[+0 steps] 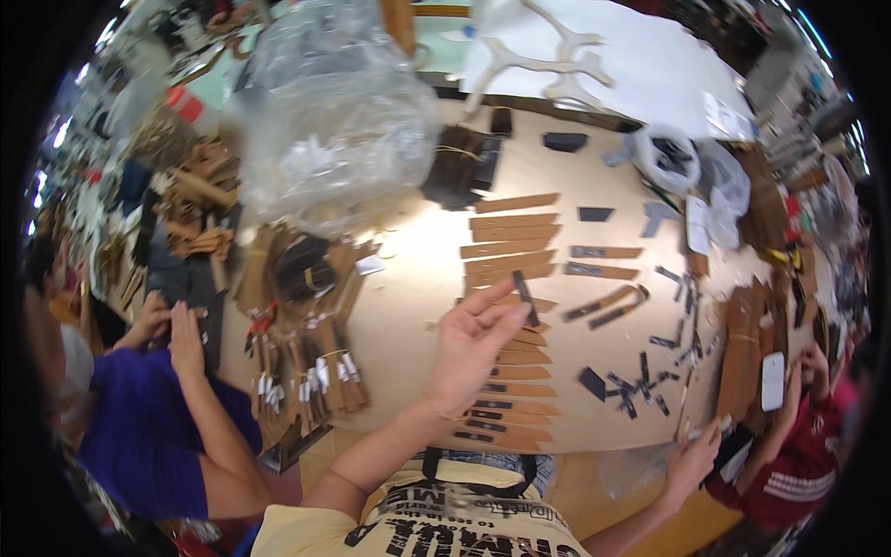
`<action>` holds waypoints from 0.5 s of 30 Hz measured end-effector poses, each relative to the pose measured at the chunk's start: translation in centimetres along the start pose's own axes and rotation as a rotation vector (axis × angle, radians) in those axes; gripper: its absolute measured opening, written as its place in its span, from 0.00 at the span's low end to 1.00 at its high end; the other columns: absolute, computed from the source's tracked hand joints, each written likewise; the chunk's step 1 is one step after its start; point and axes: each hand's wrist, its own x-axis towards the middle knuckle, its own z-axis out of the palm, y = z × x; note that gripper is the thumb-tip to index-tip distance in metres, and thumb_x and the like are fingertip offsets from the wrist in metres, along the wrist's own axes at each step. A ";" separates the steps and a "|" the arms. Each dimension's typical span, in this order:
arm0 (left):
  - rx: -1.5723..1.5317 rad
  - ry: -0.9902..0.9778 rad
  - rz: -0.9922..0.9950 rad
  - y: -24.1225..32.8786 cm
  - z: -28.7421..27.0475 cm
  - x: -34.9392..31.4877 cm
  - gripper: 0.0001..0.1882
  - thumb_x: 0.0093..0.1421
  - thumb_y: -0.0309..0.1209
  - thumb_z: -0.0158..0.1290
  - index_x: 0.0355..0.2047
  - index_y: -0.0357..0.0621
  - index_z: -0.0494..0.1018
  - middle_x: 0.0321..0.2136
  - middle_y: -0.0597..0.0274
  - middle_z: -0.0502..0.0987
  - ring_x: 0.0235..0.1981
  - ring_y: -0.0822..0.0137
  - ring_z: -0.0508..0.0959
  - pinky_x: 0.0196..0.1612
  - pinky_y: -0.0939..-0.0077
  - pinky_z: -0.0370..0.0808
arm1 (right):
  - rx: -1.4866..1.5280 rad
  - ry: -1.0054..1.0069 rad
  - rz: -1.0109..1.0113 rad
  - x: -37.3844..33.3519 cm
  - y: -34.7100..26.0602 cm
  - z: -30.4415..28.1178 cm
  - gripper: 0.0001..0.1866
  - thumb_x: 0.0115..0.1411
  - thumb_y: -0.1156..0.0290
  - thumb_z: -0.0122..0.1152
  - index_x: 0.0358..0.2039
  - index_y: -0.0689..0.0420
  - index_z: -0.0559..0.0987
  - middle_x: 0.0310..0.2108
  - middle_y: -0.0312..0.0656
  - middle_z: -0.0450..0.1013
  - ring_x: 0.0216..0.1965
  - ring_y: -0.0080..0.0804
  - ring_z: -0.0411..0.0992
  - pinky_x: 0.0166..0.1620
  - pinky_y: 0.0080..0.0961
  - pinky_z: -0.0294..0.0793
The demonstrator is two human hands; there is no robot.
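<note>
Over the middle of the table, my left hand pinches a small dark strip between thumb and fingers. Beneath and around it runs a column of tan leather strips with slanted ends. Several of the nearer strips carry dark pieces on their left ends. Low at the right, by the table's near edge, my right hand is closed round a small pale object that I cannot make out. Up from it lie scattered short dark strips. A bent tan strip with dark ends lies right of the column.
A big clear plastic bag stands at the far left. Bundled brown strips with white tags lie left. White bags sit far right. People work on both sides, one in purple, another in dark red.
</note>
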 end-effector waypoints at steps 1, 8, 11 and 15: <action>0.016 -0.006 -0.007 0.1 0.1 -0.1 0.26 0.66 0.25 0.59 0.62 0.32 0.67 0.44 0.56 0.83 0.42 0.76 0.80 0.48 0.83 0.76 | 0.151 0.158 -0.090 0.0 -1.6 -1.1 0.31 0.62 0.75 0.61 0.65 0.62 0.66 0.60 0.55 0.67 0.60 0.56 0.66 0.57 0.48 0.68; 0.205 0.022 0.136 0.4 1.4 -2.1 0.24 0.65 0.24 0.59 0.61 0.32 0.70 0.42 0.56 0.85 0.42 0.76 0.80 0.49 0.82 0.73 | 1.312 -0.218 -0.559 -2.8 -19.2 -8.2 0.10 0.57 0.78 0.66 0.40 0.62 0.81 0.32 0.42 0.78 0.34 0.31 0.76 0.42 0.28 0.75; 0.508 0.085 0.355 0.4 0.6 -3.0 0.23 0.62 0.22 0.60 0.58 0.34 0.74 0.40 0.56 0.86 0.40 0.75 0.81 0.51 0.78 0.69 | 1.422 -0.311 -0.646 -3.9 -23.5 -9.7 0.10 0.57 0.76 0.69 0.40 0.62 0.81 0.32 0.41 0.79 0.32 0.30 0.76 0.41 0.27 0.75; 0.558 0.136 0.472 -0.1 -0.4 -3.3 0.20 0.60 0.22 0.62 0.53 0.37 0.78 0.38 0.55 0.86 0.39 0.75 0.80 0.52 0.74 0.63 | 1.363 -0.283 -0.744 -4.1 -25.1 -9.8 0.07 0.61 0.73 0.67 0.37 0.60 0.80 0.31 0.42 0.78 0.31 0.37 0.75 0.38 0.29 0.71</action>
